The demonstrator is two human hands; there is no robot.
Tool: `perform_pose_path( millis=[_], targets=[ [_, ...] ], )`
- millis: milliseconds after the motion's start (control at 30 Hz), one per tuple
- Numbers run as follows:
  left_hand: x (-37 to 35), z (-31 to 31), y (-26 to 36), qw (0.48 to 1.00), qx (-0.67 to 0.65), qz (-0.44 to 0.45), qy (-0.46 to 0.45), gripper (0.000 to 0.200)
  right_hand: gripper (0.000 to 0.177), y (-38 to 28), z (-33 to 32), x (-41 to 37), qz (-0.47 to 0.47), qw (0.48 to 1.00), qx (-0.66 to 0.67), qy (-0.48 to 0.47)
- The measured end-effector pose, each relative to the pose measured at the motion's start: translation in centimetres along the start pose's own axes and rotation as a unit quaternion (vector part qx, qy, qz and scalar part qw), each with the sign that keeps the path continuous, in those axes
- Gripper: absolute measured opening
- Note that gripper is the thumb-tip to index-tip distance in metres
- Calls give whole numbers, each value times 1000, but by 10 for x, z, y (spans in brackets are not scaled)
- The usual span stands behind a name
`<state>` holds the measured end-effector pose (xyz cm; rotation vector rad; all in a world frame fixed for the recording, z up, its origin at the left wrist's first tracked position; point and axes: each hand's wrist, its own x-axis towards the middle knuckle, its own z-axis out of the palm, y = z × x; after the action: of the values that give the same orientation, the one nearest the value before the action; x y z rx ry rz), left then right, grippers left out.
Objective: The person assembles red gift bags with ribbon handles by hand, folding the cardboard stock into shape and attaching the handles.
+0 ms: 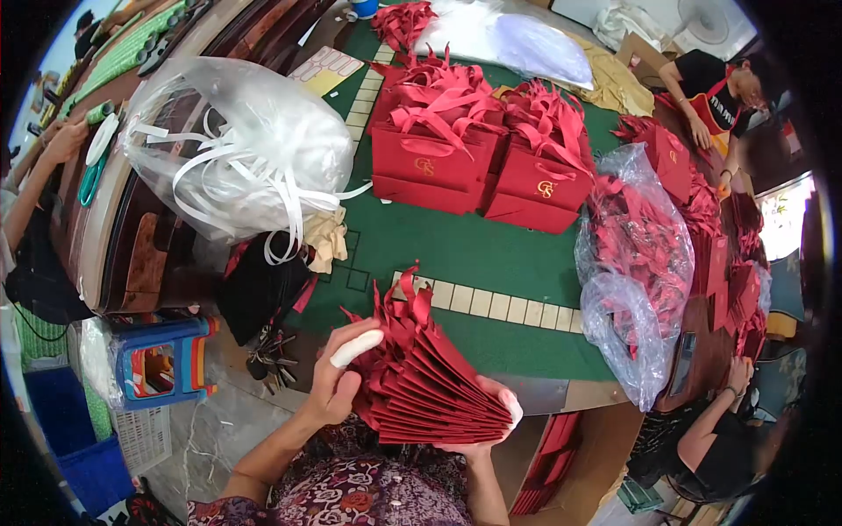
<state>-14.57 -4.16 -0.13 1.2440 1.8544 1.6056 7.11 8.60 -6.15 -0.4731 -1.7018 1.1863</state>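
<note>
While gripping the fanned stack of red bags [430,386] by its narrow end with the right hand [496,412] at the near edge of the worktop [421,232], apparently leafing or counting through. Also resting the left hand [333,383], half-open, at the ribboned side. Next, probably calling for a steady right grip and light left touch.

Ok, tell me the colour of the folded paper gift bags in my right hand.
Deep red; the folded paper gift bags show best in the head view.
</note>
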Motion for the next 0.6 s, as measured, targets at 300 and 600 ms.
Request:
perform_pose_path(
  millis=[300,600],
  targets=[
    [27,25,-7,981,-133,-57,-126,92,122,-4,3,4,6,1000,2,2],
    [25,27,0,972,-164,-41,-161,88,121,-1,3,-1,16,999,28,7]
  ],
)
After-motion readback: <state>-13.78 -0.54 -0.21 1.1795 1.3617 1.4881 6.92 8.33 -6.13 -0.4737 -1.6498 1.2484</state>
